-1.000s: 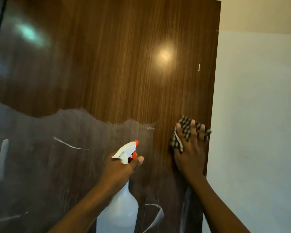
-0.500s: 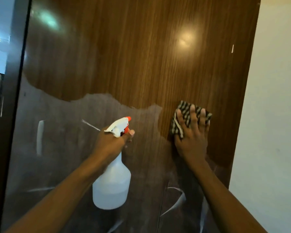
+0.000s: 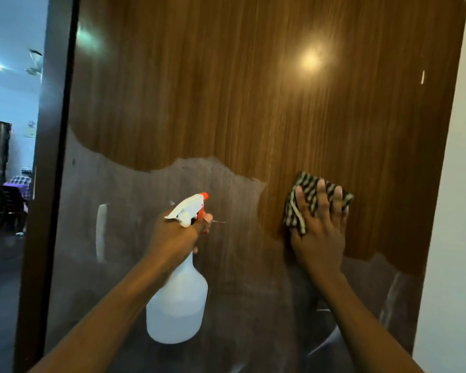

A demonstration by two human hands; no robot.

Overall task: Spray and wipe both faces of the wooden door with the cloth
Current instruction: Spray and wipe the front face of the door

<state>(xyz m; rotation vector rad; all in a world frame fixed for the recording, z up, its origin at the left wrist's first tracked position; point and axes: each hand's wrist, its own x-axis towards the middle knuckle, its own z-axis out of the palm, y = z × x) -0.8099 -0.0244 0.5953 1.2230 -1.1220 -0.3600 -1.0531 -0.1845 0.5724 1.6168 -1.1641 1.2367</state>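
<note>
2 hands at the wooden door (image 3: 253, 90): 1 on the spray bottle (image 3: 178, 305), 1 flat on the cloth (image 3: 310, 195).
The left hand (image 3: 176, 238) has its grip curled round the neck of the white bottle, a finger at the orange trigger, nozzle toward the door face. The right hand (image 3: 319, 232) has its grip spread, straight fingers (image 3: 322, 195) pressing the striped cloth against the door, right of the bottle and near the door's right edge. A dull grey film (image 3: 135, 211) covers the lower face; the wood above and around the cloth shines brown. A pale wall (image 3: 452, 238) lies to the right.
</note>
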